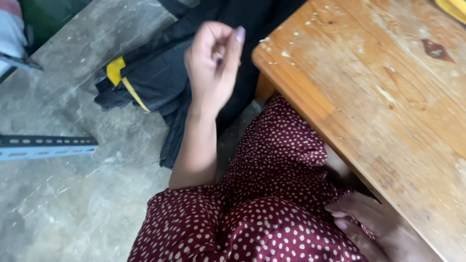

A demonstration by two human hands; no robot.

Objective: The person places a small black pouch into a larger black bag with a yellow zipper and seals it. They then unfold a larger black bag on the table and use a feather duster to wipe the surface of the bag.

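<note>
A: What's the left hand [212, 68] doing?
B: Raised over the black bag [155, 77] on the floor [73, 204], fingers curled shut, pinching something tiny and dark; can't tell what.
A: And the right hand [374, 221]?
B: Low at the table [388, 97] edge, against the dotted dress [272, 213]; grip unclear

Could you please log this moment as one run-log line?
left hand: raised, curled shut, pinching something small | right hand: low beside wooden table, on dotted fabric | black bag on floor
</note>
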